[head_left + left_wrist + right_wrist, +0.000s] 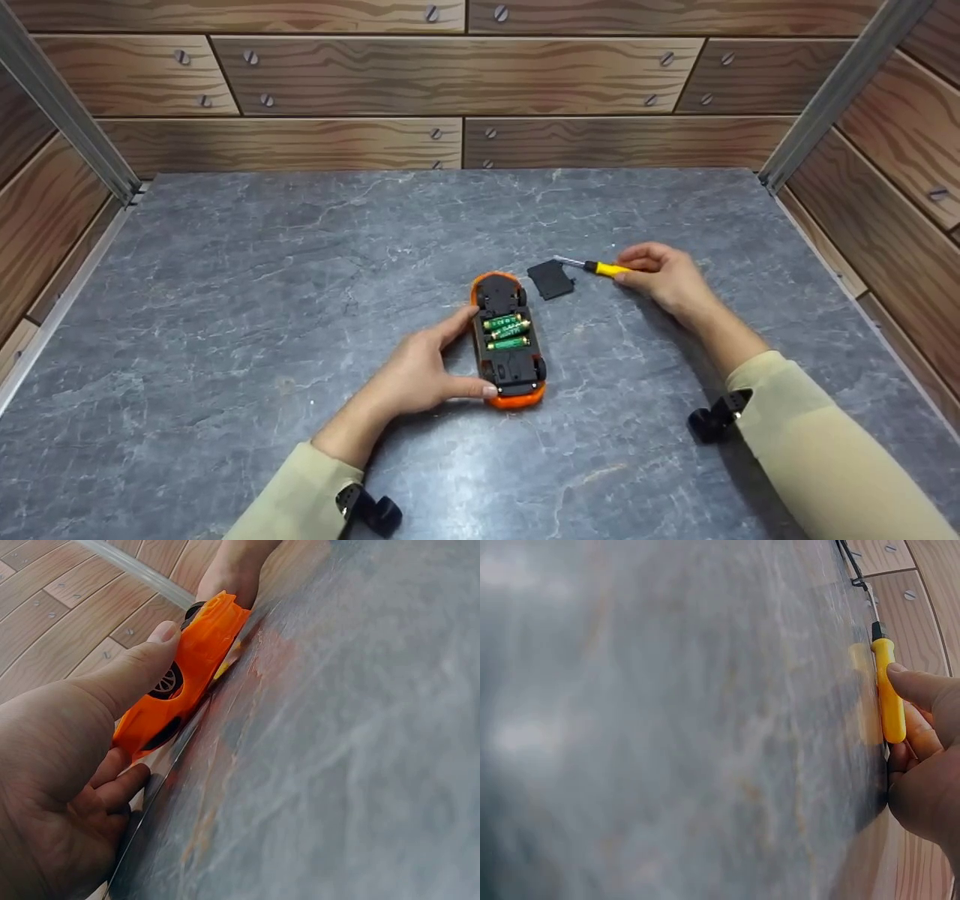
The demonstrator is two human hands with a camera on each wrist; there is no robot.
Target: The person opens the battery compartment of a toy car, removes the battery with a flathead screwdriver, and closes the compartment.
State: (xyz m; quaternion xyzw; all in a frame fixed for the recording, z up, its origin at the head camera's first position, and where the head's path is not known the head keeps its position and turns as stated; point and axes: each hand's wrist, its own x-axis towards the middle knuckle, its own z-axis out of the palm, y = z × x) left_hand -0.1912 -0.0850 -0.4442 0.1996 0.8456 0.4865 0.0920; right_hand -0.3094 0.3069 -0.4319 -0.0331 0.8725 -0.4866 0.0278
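Note:
An orange toy car (516, 367) lies upside down, its black underside facing up. Three green batteries (508, 344) show in its open compartment, one of them askew. My left hand (420, 371) grips the car from the left, thumb near its closer end and fingers along the side. In the left wrist view, the thumb presses by a wheel (168, 681). My right hand (664, 281) pinches the yellow handle of a screwdriver (611, 270). The screwdriver's metal tip overlaps the top corner of a black battery cover (551, 280), which lies just right of the car.
A grey marbled table (262, 300) bears everything. Wood-patterned panels (450, 75) stand at the back and both sides, with metal posts (847, 94) at the back corners. A black wrist camera (716, 420) sits on each sleeve.

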